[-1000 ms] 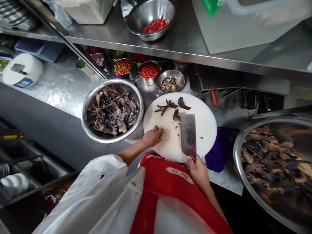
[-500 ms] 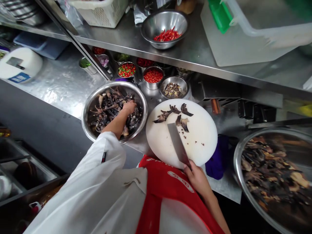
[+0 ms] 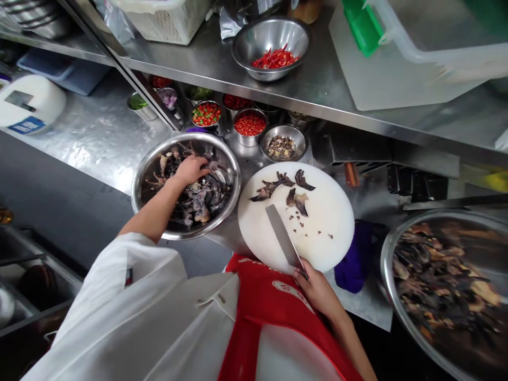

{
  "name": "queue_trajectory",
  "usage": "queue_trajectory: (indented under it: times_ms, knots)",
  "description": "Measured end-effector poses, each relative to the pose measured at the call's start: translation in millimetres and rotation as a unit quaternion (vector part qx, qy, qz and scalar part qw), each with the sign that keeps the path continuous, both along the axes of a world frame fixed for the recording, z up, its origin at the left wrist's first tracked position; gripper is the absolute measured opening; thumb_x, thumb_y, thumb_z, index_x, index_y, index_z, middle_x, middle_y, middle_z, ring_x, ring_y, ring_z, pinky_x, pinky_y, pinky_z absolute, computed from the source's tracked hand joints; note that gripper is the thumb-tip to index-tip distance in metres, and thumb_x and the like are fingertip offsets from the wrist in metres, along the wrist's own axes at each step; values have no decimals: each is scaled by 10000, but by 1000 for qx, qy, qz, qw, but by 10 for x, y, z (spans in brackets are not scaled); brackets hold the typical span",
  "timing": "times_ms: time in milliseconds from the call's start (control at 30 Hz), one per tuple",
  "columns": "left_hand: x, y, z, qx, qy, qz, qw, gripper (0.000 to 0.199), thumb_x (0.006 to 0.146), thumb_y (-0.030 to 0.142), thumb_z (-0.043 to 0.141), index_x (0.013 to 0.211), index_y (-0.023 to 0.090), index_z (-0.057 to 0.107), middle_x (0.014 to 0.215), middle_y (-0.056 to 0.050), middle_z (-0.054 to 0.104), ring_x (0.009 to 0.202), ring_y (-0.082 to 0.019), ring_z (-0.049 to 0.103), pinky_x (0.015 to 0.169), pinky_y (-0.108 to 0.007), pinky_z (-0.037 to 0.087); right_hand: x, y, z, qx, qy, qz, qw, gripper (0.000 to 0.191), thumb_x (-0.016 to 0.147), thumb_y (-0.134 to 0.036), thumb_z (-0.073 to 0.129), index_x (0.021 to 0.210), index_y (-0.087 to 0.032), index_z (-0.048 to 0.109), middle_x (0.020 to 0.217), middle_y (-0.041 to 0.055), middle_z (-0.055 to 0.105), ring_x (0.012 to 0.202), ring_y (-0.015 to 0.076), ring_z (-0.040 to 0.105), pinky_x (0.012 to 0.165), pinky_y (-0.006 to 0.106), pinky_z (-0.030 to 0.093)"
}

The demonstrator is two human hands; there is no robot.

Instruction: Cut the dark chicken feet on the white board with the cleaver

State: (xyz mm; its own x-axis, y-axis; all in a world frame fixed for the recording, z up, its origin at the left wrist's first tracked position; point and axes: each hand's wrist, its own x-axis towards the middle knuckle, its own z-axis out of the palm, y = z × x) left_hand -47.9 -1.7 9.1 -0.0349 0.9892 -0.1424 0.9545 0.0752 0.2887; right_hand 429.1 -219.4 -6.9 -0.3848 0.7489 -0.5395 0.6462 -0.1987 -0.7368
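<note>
My left hand (image 3: pixel 192 169) rests on a heap of dark poultry feet (image 3: pixel 200 203) inside a steel bowl (image 3: pixel 237 193). Its fingers look spread over the feet, though their tips are partly hidden. My right hand (image 3: pixel 315 286) grips a cleaver (image 3: pixel 282 233) by the handle at the near edge of a round white cutting board (image 3: pixel 254 233). The blade lies low over the board, pointing away and to the left. Several cut dark pieces (image 3: pixel 299 201) and small crumbs are scattered on the board beyond the blade.
Behind the board stand a small bowl of chopped bits (image 3: pixel 281 147), a tin of red chillies (image 3: pixel 250 124) and other tins. A steel shelf (image 3: pixel 222 79) overhangs them, carrying a bowl of red peppers (image 3: pixel 273 69). At right, a large bowl (image 3: pixel 391 286) holds more dark pieces; a purple cloth (image 3: pixel 353 259) lies nearby.
My left hand has moved left within the bowl, and the feet at its front and right are rearranged. The cleaver has shifted slightly left, still in my right hand.
</note>
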Motion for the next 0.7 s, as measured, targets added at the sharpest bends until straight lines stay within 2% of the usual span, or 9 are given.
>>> queue_trajectory:
  times_ms: [100,200,267,333,400,433,500,567,700]
  knots:
    - [139,-393,378,-11,-146,17,989,358,845,541,524,923,199,600,725,-27,621,729,-183,578,726,-303,463,-1,25,12,-17,12,12,1000,380,912,-408,413,1220,-202,494,1009,76,678,953,240,647,884,375,482]
    - [623,-827,522,-110,-355,80,925,452,889,612,378,994,211,558,610,2,549,506,-141,514,532,-286,442,-36,29,10,-27,8,13,1000,404,897,-399,437,1244,-195,467,926,57,677,863,235,658,825,372,493]
    - [1077,-1083,451,-198,-470,117,852,446,887,612,368,1032,225,538,601,15,528,412,-119,455,431,-269,391,-64,22,2,-33,1,-4,999,401,904,-384,416,1247,-182,467,854,46,678,796,229,664,774,360,499]
    - [1537,-1308,288,-282,-537,149,781,374,875,557,418,1029,232,523,590,33,504,364,-99,414,376,-246,348,-72,11,-7,-32,-12,-34,999,374,916,-374,383,1214,-181,497,768,28,669,712,219,660,718,343,497]
    - [1922,-1506,87,-340,-568,176,729,276,856,468,469,981,225,509,594,44,497,358,-87,421,354,-224,333,-46,-3,-11,-18,-32,-65,997,355,916,-374,383,1183,-189,525,734,20,665,667,210,651,675,321,487]
    - [2069,-1595,-12,-357,-572,185,715,231,846,429,483,941,219,500,603,44,504,364,-83,434,348,-212,326,-21,-12,-9,-7,-46,-79,996,351,913,-375,394,1177,-191,534,732,20,666,661,207,648,659,309,480]
    - [2257,-1746,-182,-381,-557,185,715,190,846,392,474,855,202,485,594,41,514,356,-78,434,332,-196,299,45,-34,8,13,-71,-100,992,351,906,-377,417,1174,-186,540,730,22,670,665,203,645,634,289,465]
    - [2322,-1853,-298,-412,-518,162,732,236,870,405,429,790,190,484,530,42,489,320,-79,397,316,-193,255,117,-57,39,29,-88,-108,990,345,907,-381,425,1154,-175,549,726,29,674,675,202,644,617,275,451]
    - [2255,-1909,-350,-439,-434,88,782,285,874,416,429,773,172,536,516,32,508,340,-78,412,349,-191,277,204,-79,97,90,-98,-75,988,304,932,-393,396,1040,-182,587,786,59,691,737,211,647,642,274,436]
